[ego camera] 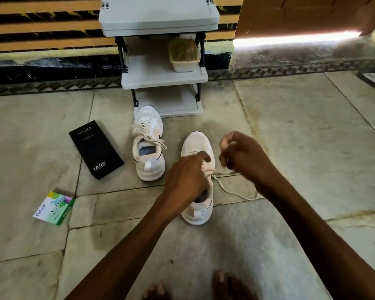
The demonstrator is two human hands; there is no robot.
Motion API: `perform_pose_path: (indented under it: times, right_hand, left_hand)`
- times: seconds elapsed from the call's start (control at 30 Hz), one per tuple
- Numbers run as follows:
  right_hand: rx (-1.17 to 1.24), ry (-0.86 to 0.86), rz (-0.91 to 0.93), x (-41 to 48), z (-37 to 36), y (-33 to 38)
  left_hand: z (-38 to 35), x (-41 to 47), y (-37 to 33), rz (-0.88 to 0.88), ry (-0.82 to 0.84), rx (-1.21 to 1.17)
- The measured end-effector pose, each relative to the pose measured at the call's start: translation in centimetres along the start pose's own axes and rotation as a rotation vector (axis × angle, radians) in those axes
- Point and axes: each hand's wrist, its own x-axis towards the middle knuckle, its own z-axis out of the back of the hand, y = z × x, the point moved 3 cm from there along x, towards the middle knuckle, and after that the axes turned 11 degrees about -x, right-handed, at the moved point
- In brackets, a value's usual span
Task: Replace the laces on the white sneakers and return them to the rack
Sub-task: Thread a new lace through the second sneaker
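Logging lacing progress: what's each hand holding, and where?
Left hand pinches lace at the near sneaker's eyelets; right hand, blurred, seems to hold it further along.

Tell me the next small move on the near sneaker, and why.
Probably draw the lace taut with the right hand: the left hand holds the near sneaker, and slack lace trails across the floor beside it. The right hand is blurred, so its grip is unclear.

A black carton (96,149) printed VIVO and 120W lies flat on the stone-tile floor (290,131), left of centre. Nearer and further left lies a small green-and-white Odonil packet (54,207). Far in the middle sits a translucent plastic tub (184,55) with tan contents. Behind it runs a wall (41,24) striped orange and black, with brown cardboard (301,14) at far right.
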Motion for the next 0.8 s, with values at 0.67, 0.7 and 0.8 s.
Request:
perform_pose_path:
  times: [0.67, 0.7, 0.8]
  right_hand:
    - [0.880, 0.163, -0.065, -0.3, -0.3, -0.5]
    - [0.948, 0.167, -0.070, -0.4, -0.3, -0.3]
    - [0.936, 0.155, -0.186, -0.4, -0.9, -0.8]
  left_hand:
    - [0.1, 1.3, 4.6, -0.027, -0.113, -0.197]
    - [0.2, 1.2, 4.6, -0.020, -0.124, -0.195]
    - [0.1, 1.1, 4.4, -0.012, -0.149, -0.225]
